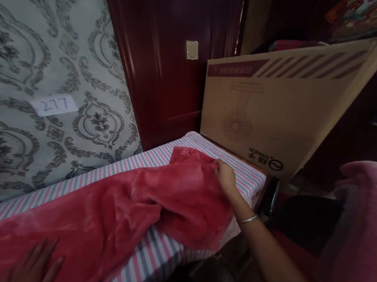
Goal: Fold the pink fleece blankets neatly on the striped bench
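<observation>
Lying along a striped-covered tabletop (pixel 149 258), a red plush cloth (pixel 188 184) is worked with both hands beside a patterned wall (pixel 63 41). At the far end, the cloth's edge is pinched by the right hand (pixel 225 175), its fingers narrowed on the fabric and a silver-toned bracelet (pixel 248 218) worn at the wrist. At the near end, the cloth is pressed from above by the left hand (pixel 37 264), partly cut off by the bottom of the view; its fingers are loosely spread, and no fabric appears to be gripped. Between the two, the cloth is bunched in deep creases, and a wedge of stripes is left exposed where the fabric is folded inward. Below the right hand, part of the cloth appears to be draped over the tabletop's edge. The step in hand is judged to be the straightening of the cloth, with one end pressed down while the far edge is arranged; the creases are not yet smoothed. For the next move, a firm pinch at the far edge and a light, steady palm at the near end would seem to be called for, so that slack can be eased from the middle without the whole piece being dragged. Just beyond the far end, a large cardboard box (pixel 278 103) is stood upright.
</observation>
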A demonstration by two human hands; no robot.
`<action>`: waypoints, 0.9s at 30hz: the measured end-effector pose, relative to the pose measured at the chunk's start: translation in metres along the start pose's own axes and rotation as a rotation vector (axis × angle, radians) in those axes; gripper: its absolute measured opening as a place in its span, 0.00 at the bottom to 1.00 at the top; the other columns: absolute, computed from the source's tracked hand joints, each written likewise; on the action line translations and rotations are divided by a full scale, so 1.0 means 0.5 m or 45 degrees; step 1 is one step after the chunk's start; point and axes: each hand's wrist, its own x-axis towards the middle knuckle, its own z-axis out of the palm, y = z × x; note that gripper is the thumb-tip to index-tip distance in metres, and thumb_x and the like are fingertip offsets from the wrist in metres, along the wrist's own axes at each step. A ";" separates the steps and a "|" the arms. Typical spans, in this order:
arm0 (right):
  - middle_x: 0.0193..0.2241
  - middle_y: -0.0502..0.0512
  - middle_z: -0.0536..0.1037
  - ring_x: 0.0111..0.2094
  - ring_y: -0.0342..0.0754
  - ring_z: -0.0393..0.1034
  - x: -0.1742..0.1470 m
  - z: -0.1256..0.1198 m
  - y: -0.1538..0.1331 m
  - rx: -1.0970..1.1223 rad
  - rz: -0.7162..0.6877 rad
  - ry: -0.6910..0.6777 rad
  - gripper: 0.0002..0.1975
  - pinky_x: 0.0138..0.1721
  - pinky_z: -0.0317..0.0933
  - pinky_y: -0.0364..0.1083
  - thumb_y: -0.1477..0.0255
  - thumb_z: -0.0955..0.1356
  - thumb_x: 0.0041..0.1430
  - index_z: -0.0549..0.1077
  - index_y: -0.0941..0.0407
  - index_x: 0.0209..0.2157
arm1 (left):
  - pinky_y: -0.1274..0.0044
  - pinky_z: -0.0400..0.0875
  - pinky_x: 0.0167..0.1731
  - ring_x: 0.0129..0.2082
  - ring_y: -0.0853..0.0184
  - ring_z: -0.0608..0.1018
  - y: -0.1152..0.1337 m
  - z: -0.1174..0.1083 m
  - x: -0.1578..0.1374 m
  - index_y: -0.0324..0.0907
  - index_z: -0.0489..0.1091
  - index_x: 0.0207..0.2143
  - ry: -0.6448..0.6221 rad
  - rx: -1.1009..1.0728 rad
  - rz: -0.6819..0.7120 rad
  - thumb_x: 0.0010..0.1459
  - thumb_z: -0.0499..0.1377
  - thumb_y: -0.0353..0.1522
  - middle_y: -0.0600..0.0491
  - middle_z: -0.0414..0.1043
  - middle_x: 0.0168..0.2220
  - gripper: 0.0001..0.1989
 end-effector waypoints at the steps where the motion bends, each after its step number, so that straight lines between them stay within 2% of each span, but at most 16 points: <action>1: 0.41 0.61 0.81 0.42 0.53 0.73 -0.015 -0.009 -0.028 0.001 -0.071 0.026 0.14 0.41 0.62 0.45 0.78 0.63 0.61 0.77 0.57 0.45 | 0.45 0.56 0.62 0.69 0.46 0.62 -0.002 0.000 0.002 0.50 0.68 0.62 0.001 -0.005 0.006 0.51 0.51 0.43 0.44 0.71 0.62 0.35; 3: 0.43 0.60 0.79 0.44 0.52 0.71 -0.053 -0.027 -0.096 0.012 -0.290 0.095 0.14 0.44 0.62 0.45 0.79 0.63 0.62 0.77 0.56 0.45 | 0.44 0.56 0.62 0.68 0.45 0.63 0.005 -0.002 0.008 0.43 0.70 0.59 0.019 -0.025 -0.026 0.54 0.48 0.46 0.39 0.69 0.63 0.33; 5: 0.43 0.59 0.77 0.45 0.52 0.69 -0.100 -0.044 -0.181 0.043 -0.514 0.138 0.12 0.45 0.62 0.45 0.79 0.64 0.62 0.77 0.56 0.43 | 0.47 0.57 0.63 0.67 0.46 0.65 0.039 -0.015 0.011 0.39 0.69 0.58 0.069 -0.116 -0.044 0.56 0.47 0.49 0.37 0.68 0.63 0.35; 8: 0.40 0.59 0.76 0.43 0.51 0.68 -0.185 -0.057 -0.317 0.103 -0.823 0.038 0.11 0.44 0.63 0.46 0.79 0.63 0.65 0.77 0.58 0.42 | 0.55 0.58 0.66 0.66 0.48 0.67 0.144 -0.059 -0.005 0.39 0.67 0.59 0.174 -0.384 0.122 0.52 0.55 0.53 0.39 0.67 0.64 0.38; 10: 0.39 0.59 0.75 0.42 0.51 0.68 -0.252 -0.052 -0.392 0.134 -1.072 -0.046 0.10 0.41 0.63 0.47 0.77 0.63 0.68 0.76 0.59 0.41 | 0.58 0.59 0.67 0.66 0.51 0.67 0.230 -0.102 -0.029 0.42 0.67 0.61 0.166 -0.615 0.238 0.53 0.59 0.52 0.42 0.66 0.65 0.37; 13: 0.41 0.59 0.76 0.42 0.52 0.68 -0.364 -0.021 -0.453 0.221 -1.375 -0.202 0.10 0.40 0.64 0.48 0.78 0.63 0.68 0.77 0.57 0.42 | 0.62 0.70 0.59 0.59 0.54 0.75 0.328 -0.158 -0.065 0.42 0.68 0.59 0.080 -1.126 0.143 0.58 0.58 0.54 0.42 0.71 0.61 0.35; 16: 0.41 0.58 0.78 0.42 0.52 0.71 -0.462 0.027 -0.446 0.407 -1.395 -0.347 0.11 0.42 0.66 0.47 0.80 0.67 0.62 0.78 0.52 0.41 | 0.66 0.75 0.50 0.54 0.53 0.78 0.352 -0.169 -0.085 0.39 0.73 0.54 0.008 -1.417 -0.086 0.53 0.61 0.58 0.40 0.75 0.56 0.38; 19: 0.40 0.57 0.79 0.42 0.53 0.73 -0.519 0.072 -0.406 0.487 -1.319 -0.408 0.16 0.43 0.68 0.47 0.82 0.69 0.57 0.79 0.48 0.42 | 0.69 0.75 0.47 0.51 0.53 0.79 0.338 -0.135 -0.094 0.38 0.77 0.48 -0.119 -1.447 -0.241 0.41 0.68 0.58 0.41 0.79 0.49 0.40; 22: 0.44 0.55 0.78 0.45 0.53 0.73 -0.537 0.100 -0.369 0.392 -1.347 -0.428 0.16 0.48 0.68 0.47 0.80 0.68 0.59 0.77 0.49 0.45 | 0.72 0.75 0.43 0.46 0.57 0.80 0.335 -0.091 -0.094 0.37 0.76 0.46 -0.314 -1.455 -0.267 0.37 0.72 0.55 0.45 0.80 0.42 0.40; 24: 0.47 0.55 0.77 0.47 0.52 0.72 -0.543 0.111 -0.348 0.308 -1.333 -0.462 0.18 0.49 0.68 0.48 0.78 0.65 0.62 0.75 0.51 0.52 | 0.73 0.74 0.40 0.40 0.59 0.81 0.346 -0.072 -0.087 0.36 0.76 0.45 -0.419 -1.426 -0.241 0.36 0.72 0.54 0.47 0.80 0.38 0.39; 27: 0.49 0.58 0.78 0.47 0.54 0.72 -0.556 0.115 -0.306 0.224 -1.213 -0.482 0.25 0.50 0.68 0.52 0.77 0.64 0.63 0.69 0.52 0.61 | 0.74 0.73 0.39 0.37 0.62 0.79 0.369 -0.058 -0.073 0.36 0.76 0.41 -0.406 -1.334 -0.168 0.35 0.73 0.51 0.48 0.79 0.36 0.35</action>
